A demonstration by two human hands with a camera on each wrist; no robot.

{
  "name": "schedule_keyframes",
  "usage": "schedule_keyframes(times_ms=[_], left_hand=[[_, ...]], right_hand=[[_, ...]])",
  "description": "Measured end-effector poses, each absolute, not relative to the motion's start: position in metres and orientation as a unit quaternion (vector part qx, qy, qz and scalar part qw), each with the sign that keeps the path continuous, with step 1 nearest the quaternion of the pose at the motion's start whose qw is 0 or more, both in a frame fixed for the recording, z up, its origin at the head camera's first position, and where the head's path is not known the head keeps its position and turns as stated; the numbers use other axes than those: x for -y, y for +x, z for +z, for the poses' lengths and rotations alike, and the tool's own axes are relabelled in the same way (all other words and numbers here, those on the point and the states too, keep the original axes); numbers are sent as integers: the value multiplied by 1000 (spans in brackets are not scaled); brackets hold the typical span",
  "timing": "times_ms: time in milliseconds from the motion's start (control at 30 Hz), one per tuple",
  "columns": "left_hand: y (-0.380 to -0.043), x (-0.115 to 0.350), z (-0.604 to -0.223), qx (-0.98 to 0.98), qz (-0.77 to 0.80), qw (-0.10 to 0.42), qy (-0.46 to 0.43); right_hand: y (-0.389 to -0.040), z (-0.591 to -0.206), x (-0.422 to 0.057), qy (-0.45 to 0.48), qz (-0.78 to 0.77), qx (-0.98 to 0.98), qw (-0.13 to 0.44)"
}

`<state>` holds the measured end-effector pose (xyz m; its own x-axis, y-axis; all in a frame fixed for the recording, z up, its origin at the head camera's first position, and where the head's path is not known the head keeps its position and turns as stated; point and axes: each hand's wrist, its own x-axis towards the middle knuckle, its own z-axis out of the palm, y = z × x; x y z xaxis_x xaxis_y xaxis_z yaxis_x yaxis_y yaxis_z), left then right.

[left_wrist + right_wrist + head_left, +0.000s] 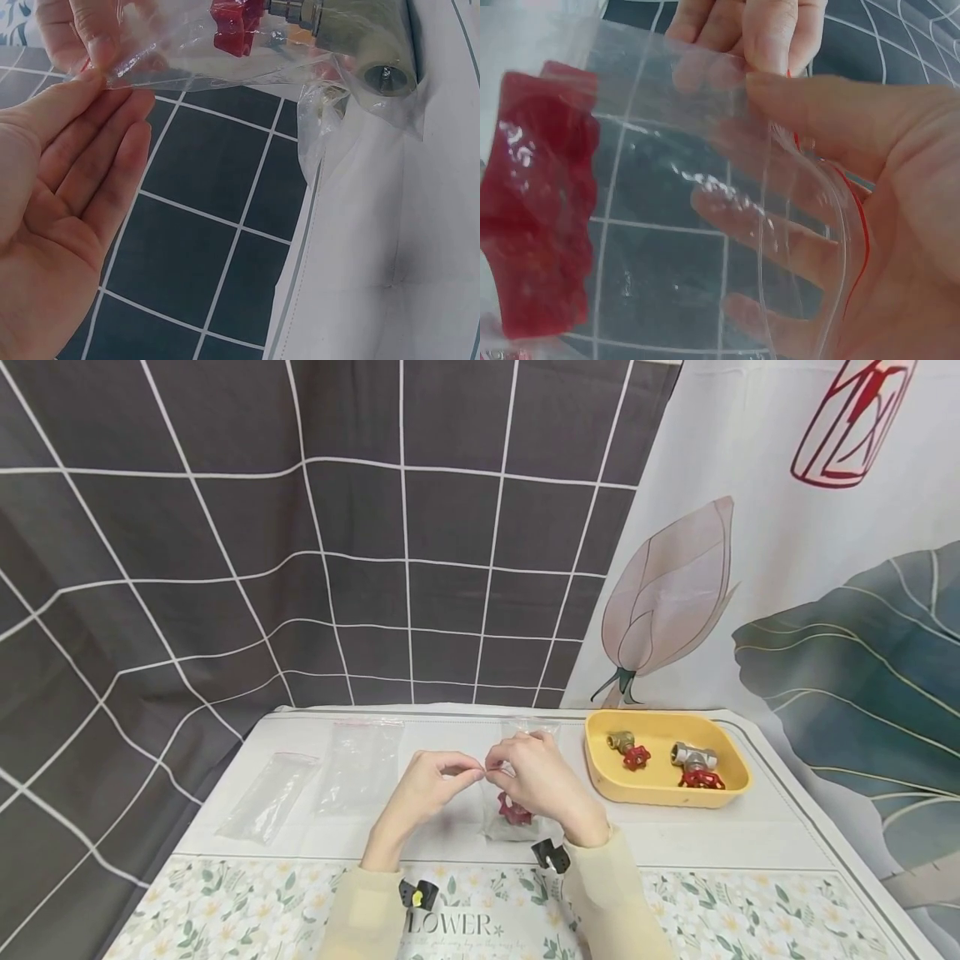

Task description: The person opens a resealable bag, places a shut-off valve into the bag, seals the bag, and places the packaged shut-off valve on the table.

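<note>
A clear zip bag (pixel 667 187) with a red line along its mouth stands upright on the table, holding a valve (pixel 360 37) with a red handwheel (pixel 514 810). With thumb and fingertips, my left hand (pixel 427 789) pinches the bag's top edge at one corner. My right hand (pixel 540 777) pinches the same edge right beside it, the fingertips of both hands nearly touching. In the right wrist view the bag's mouth bows apart along the rest of its edge, and the right hand's other fingers show through the plastic.
To the right, a yellow tray (pixel 667 795) holds a brass valve (pixel 626 747) and a silver valve (pixel 693 760), both with red handwheels. Flat clear zip bags (pixel 270 797) lie at the left of the table. A flowered cloth (pixel 247 910) covers the front.
</note>
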<state>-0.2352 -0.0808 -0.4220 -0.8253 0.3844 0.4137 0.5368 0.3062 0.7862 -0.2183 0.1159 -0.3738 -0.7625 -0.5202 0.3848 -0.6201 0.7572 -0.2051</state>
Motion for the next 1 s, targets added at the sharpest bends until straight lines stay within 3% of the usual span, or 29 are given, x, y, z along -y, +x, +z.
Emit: schedule_keyframes(times_ms=[733, 1000], left_hand=[[-235, 81, -425, 806, -515, 58, -286], [-234, 81, -422, 808, -512, 59, -285]], right_hand=[[-221, -375, -127, 318, 190, 921, 120], [-222, -375, -127, 335, 194, 912, 139]])
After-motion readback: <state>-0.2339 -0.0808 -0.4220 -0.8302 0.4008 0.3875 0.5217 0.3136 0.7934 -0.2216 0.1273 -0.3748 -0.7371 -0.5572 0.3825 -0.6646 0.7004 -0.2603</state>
